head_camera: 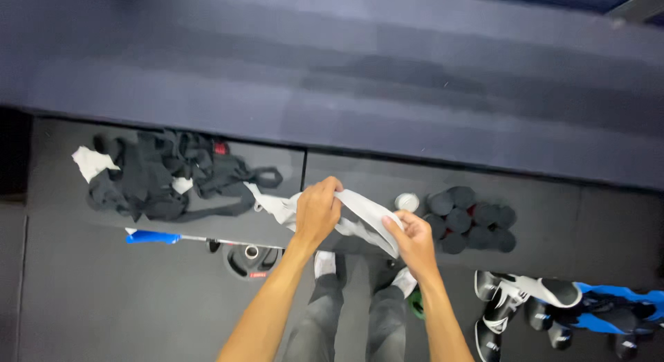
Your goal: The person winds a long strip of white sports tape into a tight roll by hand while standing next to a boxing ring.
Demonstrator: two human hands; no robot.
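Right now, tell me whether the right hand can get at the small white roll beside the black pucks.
Probably yes: the right hand lies just below the white roll with nothing between them, but it grips the grey strap together with the left hand.

soft grey cloth strap (366,211), matt black foam pucks (469,220), matt rubber bench (553,216)

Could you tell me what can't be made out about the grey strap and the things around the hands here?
Head view only:
- grey strap: its middle is hidden inside the left hand; the right hand covers its end.
- black tangle: too dark and jumbled to tell pieces apart.
- black-and-white gear: cut off by the bottom edge.
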